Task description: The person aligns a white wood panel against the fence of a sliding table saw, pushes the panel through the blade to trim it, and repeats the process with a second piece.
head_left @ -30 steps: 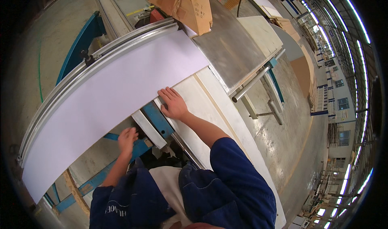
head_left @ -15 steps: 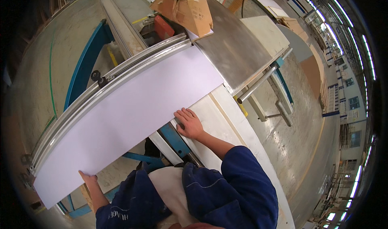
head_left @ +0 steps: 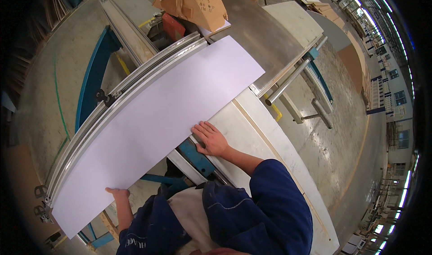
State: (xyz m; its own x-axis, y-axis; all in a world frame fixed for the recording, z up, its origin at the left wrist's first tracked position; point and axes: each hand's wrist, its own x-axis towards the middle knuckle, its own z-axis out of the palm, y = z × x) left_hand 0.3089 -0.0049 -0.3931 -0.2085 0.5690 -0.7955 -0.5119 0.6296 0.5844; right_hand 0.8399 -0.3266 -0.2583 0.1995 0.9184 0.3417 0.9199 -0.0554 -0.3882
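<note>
A long, pale white board [head_left: 153, 115] lies along the metal rail, its far right end overlapping the edge of the grey steel plate. My left hand [head_left: 119, 194] grips the board's near edge toward its left end; the thumb shows at the edge and the other fingers are hidden beneath. On the pale machine table, my right hand [head_left: 210, 139] rests flat with its fingers stretched out. Its fingertips touch or nearly touch the board's near edge; which one I cannot tell.
An aluminium rail [head_left: 121, 99] with a black knob [head_left: 105, 97] borders the board's far side. A taped cardboard box [head_left: 198, 7] stands on the steel plate [head_left: 258, 34], close to a red machine part [head_left: 173, 27]. Right of the table, a metal bar [head_left: 285, 86] juts out.
The board has slid toward the far right along the rail, its end now over the steel plate. My left hand has moved right with it; my right hand stays near the same spot.
</note>
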